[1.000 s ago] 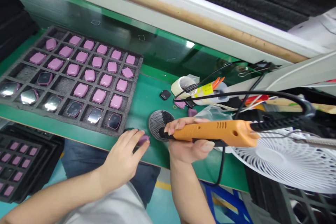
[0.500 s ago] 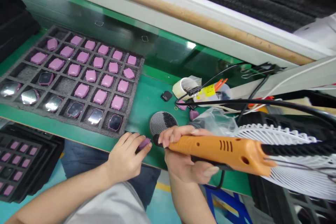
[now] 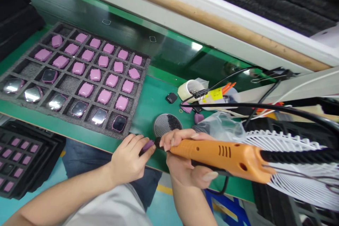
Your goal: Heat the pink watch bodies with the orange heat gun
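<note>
Kept the left hand (image 3: 129,159) closed around a purple watch-shaped piece (image 3: 148,145), pinched between thumb and fingers over the front strip of the green worktop (image 3: 156,88), just beside the near right corner of a grey foam tray (image 3: 69,84). Showed only one end of the piece past the fingers, leaving the rest hidden.

Wrapped the right hand (image 3: 181,167) about an orange tool (image 3: 225,157), thumb along its underside and fingers near the front. Pointed its black tip (image 3: 158,142) leftward at the purple piece, right up close. Could not tell from this angle whether touching or barely apart.

Had a round perforated disc (image 3: 167,123) just beyond the tip, silver on one side and dark on the other. Set watch-shaped pieces in the tray's compartments, mostly purple side up, with glossy dark faces upward along the near row and in one compartment behind it.

Left a small black piece (image 3: 171,97) farther back, near a pale round container (image 3: 184,91) and a yellow label (image 3: 216,93). Placed a clear plastic bag (image 3: 222,125) behind the tool and a white slatted guard (image 3: 291,192) to the right. Ran a black cable (image 3: 265,106) across above the bag.
</note>
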Action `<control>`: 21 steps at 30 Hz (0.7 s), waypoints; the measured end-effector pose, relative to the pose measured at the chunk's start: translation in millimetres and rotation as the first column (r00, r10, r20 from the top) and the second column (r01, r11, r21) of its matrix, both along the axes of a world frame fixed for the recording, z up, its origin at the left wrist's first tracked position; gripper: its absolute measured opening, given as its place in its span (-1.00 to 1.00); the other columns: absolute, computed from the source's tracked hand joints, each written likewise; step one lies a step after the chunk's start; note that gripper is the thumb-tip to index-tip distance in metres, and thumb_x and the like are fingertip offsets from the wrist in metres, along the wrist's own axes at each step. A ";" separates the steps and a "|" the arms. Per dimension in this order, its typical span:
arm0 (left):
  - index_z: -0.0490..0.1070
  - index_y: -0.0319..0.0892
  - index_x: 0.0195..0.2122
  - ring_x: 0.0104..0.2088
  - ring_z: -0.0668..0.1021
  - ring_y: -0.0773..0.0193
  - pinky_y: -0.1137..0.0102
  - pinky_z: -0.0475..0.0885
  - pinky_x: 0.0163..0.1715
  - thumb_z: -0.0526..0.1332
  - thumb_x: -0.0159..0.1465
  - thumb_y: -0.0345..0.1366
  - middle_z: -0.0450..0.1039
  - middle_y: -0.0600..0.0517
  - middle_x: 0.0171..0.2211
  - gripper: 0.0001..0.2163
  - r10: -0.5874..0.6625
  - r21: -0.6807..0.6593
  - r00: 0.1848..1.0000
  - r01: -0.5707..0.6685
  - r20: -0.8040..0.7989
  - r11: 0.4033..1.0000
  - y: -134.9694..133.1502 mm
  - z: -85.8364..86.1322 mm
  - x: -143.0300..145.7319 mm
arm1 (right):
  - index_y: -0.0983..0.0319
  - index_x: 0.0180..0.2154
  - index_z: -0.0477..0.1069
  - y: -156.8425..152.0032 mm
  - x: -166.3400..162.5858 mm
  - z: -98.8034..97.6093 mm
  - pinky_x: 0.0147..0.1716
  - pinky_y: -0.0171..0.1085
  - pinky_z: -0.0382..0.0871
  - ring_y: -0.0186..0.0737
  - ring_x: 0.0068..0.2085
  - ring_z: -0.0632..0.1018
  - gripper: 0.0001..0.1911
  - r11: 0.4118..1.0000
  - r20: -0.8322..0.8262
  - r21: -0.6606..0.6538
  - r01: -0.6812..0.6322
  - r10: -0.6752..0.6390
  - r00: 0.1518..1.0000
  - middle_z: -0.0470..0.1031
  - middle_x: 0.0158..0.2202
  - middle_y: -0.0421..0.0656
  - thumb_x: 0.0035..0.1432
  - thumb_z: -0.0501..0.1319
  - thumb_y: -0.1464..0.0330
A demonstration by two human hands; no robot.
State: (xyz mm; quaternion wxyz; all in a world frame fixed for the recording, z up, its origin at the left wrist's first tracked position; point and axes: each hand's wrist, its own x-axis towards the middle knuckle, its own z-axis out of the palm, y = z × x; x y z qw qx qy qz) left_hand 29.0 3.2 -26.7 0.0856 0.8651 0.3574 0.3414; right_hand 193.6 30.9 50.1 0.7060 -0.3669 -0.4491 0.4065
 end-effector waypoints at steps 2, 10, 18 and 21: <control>0.67 -0.20 0.13 0.12 0.63 -0.06 0.02 0.51 0.18 0.22 0.35 -0.46 0.66 -0.22 0.08 -0.63 0.000 0.003 1.000 0.000 0.004 1.000 0.0 0.2 0.2 | -0.07 0.03 0.52 -0.6 -0.9 -0.2 -0.50 -0.15 0.54 -0.23 -0.49 0.53 -0.47 1.000 0.006 -0.002 -0.002 0.002 1.000 0.52 -0.32 -0.31 0.24 0.40 -0.23; 0.68 -0.17 0.12 0.10 0.64 -0.04 0.05 0.51 0.17 0.21 0.36 -0.45 0.66 -0.20 0.06 -0.63 0.013 0.001 1.000 -0.013 0.001 1.000 0.2 0.1 1.3 | -0.08 0.01 0.55 0.7 -5.1 -4.1 -0.52 -0.15 0.54 -0.23 -0.51 0.52 -0.44 1.000 0.015 -0.027 -0.013 0.013 1.000 0.53 -0.35 -0.31 0.16 0.45 -0.25; 0.68 -0.19 0.11 0.09 0.63 -0.05 0.05 0.50 0.17 0.23 0.36 -0.45 0.65 -0.20 0.04 -0.64 0.019 -0.010 1.000 -0.019 0.009 1.000 -0.5 0.6 2.3 | -0.08 0.03 0.56 -0.6 -5.6 -10.5 -0.51 -0.17 0.49 -0.23 -0.50 0.51 -0.42 0.999 0.005 -0.016 -0.041 0.041 0.999 0.53 -0.36 -0.30 0.16 0.45 -0.27; 0.67 -0.18 0.14 0.08 0.62 -0.04 0.04 0.52 0.17 0.23 0.35 -0.47 0.64 -0.21 0.03 -0.62 0.008 -0.011 1.000 -0.008 -0.002 1.000 0.7 0.0 2.2 | -0.08 0.02 0.55 1.4 -4.0 -10.4 -0.50 -0.14 0.53 -0.21 -0.49 0.54 -0.42 0.998 0.002 -0.019 -0.064 0.064 0.998 0.56 -0.35 -0.30 0.14 0.46 -0.26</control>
